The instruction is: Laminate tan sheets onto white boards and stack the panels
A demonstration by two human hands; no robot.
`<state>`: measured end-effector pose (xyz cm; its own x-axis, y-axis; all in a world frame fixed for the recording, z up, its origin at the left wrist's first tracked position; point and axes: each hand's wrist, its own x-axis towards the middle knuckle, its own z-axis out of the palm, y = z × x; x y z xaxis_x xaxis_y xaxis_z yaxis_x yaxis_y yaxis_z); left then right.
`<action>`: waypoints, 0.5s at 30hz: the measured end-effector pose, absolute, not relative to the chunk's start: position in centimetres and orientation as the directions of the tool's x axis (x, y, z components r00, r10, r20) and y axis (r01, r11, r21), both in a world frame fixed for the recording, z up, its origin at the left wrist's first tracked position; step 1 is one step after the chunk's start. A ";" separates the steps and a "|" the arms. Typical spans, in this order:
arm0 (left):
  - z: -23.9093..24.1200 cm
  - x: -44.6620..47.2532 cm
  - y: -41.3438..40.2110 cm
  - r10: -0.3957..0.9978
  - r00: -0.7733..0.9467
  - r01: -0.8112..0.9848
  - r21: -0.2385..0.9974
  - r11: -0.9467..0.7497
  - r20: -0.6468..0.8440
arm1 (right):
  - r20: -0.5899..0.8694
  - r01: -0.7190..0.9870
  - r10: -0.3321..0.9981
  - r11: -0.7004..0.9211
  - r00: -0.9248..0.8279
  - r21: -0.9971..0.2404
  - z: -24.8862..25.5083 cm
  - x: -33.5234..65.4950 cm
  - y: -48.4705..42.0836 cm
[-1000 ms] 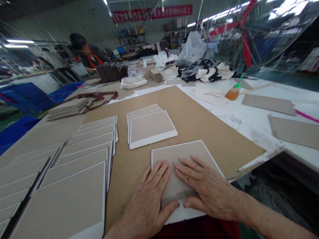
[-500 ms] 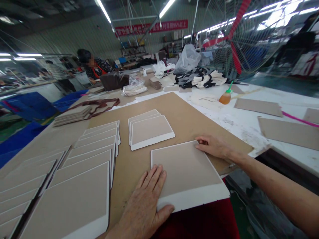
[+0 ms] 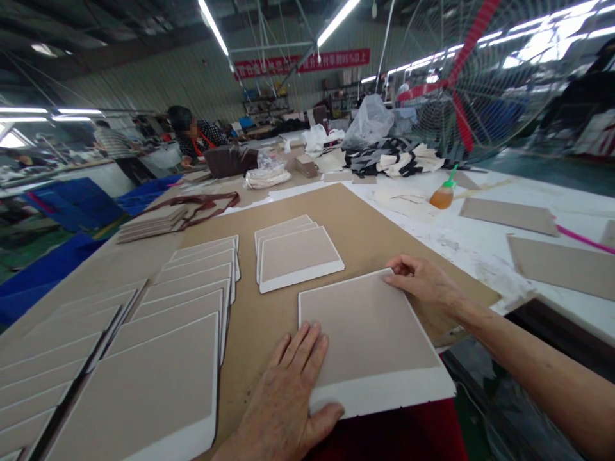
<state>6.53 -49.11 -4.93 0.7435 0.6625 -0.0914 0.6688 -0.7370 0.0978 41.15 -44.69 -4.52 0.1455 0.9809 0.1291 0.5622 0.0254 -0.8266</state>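
A grey board panel with a white border lies at the near edge of a large brown cardboard sheet. My left hand rests flat on the panel's near left corner, fingers stretched out, thumb along its front edge. My right hand has its fingers curled on the panel's far right corner. A small stack of like panels lies just beyond. A long overlapping row of the same panels runs along the left.
An orange glue bottle with a green nozzle stands on the white table at right, near loose grey boards. Bags, fabric scraps and brown straps lie farther back. A seated person works at the far left. A big fan stands behind.
My right hand left the panel's middle, where it lay flat beside the left, and went to the far right corner. The left hand slid to the near left corner.
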 end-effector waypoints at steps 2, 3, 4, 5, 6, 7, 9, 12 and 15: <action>-5.0 6.4 -49.1 0.659 0.748 0.663 0.103 -0.741 -0.077 | 0.081 0.442 0.988 0.014 0.135 -0.897 -4.4 40.6 -45.1; -5.2 6.3 -49.2 0.654 0.754 0.656 0.107 -0.747 -0.058 | 0.037 0.347 0.991 -0.012 0.132 -0.938 -4.4 40.4 -45.3; -5.4 6.1 -49.2 0.648 0.761 0.647 0.115 -0.754 -0.031 | -0.019 0.233 0.991 -0.049 0.130 -0.971 -4.2 40.3 -45.5; -5.7 5.9 -49.2 0.641 0.767 0.635 0.129 -0.761 0.005 | -0.079 0.113 0.988 -0.094 0.129 -0.989 -4.0 40.3 -45.5; -6.1 5.7 -49.3 0.638 0.768 0.626 0.151 -0.765 0.048 | -0.135 0.003 0.982 -0.136 0.133 -0.991 -3.7 40.3 -45.5; -6.5 5.5 -49.4 0.643 0.760 0.622 0.182 -0.762 0.097 | -0.176 -0.079 0.974 -0.166 0.144 -0.983 -3.3 40.5 -45.2; -7.2 5.0 -49.5 0.692 0.697 0.642 0.267 -0.719 0.186 | -0.203 -0.165 0.962 -0.173 0.184 -0.971 -2.2 40.8 -44.1; -8.2 4.6 -49.5 0.771 0.586 0.664 0.397 -0.634 0.249 | -0.200 -0.243 0.946 -0.137 0.256 -0.960 -0.5 40.6 -40.9; -8.8 4.7 -49.1 0.774 0.584 0.623 0.476 -0.621 0.246 | -0.213 -0.264 0.945 -0.145 0.247 -0.954 0.1 39.1 -36.8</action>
